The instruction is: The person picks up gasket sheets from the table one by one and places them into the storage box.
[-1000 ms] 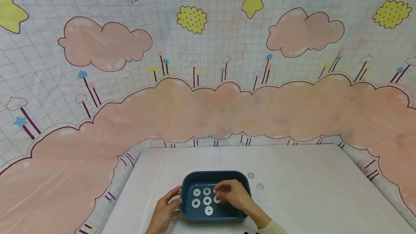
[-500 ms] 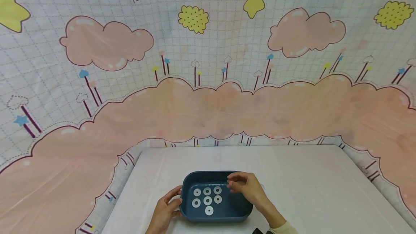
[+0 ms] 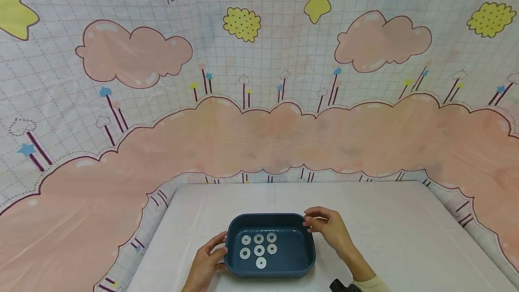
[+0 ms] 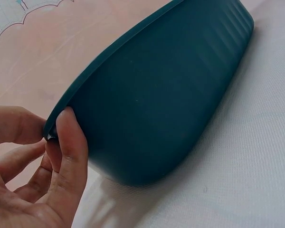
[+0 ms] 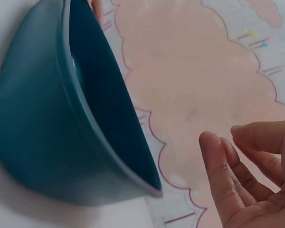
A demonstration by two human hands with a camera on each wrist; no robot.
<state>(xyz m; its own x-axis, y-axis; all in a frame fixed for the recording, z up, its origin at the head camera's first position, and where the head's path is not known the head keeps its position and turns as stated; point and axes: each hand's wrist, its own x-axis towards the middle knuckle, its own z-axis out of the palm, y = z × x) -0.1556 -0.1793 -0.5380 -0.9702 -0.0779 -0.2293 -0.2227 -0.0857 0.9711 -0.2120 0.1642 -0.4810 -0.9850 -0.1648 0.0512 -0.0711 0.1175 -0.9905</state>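
A dark blue tray (image 3: 293,252) sits on the white table near its front edge, with several white ring washers (image 3: 258,250) in rows on its floor. My left hand (image 3: 208,256) pinches the tray's left rim, thumb on the outer wall (image 4: 161,95) and a finger behind the rim, as the left wrist view (image 4: 61,156) shows. My right hand (image 3: 327,229) hovers just outside the tray's far right corner, fingers loosely bent. In the right wrist view that hand (image 5: 247,175) holds nothing and stands apart from the tray (image 5: 33,133).
The white table top (image 3: 397,238) stretches to the right and behind the tray. A cloth backdrop printed with pink clouds (image 3: 259,139) hangs around the table's back and sides. A dark wrist device (image 3: 340,286) shows at the bottom edge.
My right hand has lifted out of the tray and moved right to its far right corner, uncovering the washers. Two small discs seen on the table earlier are now under that hand. The left hand has stayed put.
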